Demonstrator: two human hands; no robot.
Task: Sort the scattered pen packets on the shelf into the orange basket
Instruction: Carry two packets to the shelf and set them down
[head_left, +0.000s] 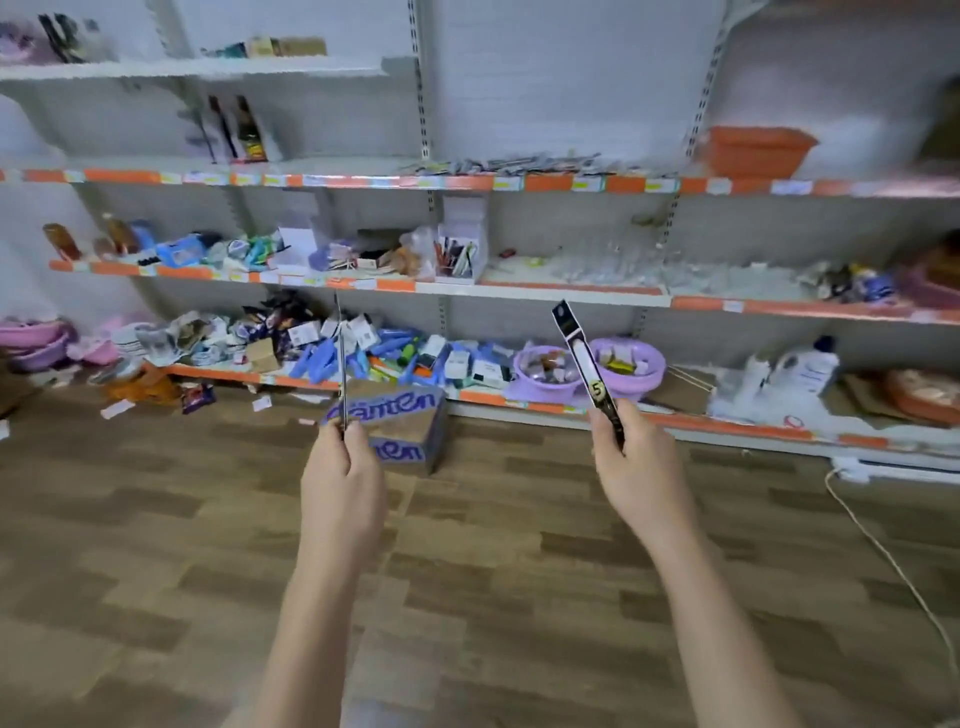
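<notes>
head view: carry step. left hand (345, 467) pinches one pen packet (341, 358) edge-on, right hand (631, 457) fingers clamped on another (584, 364). orange basket (756, 150) sits on upper shelf (467, 182), right. next: lift both up into it.

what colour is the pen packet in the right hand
Mostly black, with a white strip down the middle and a yellow circle marked 5: the pen packet in the right hand, head view.

Bright, even indoor light; soft overall blur, wide-angle bending at the edges.
</notes>
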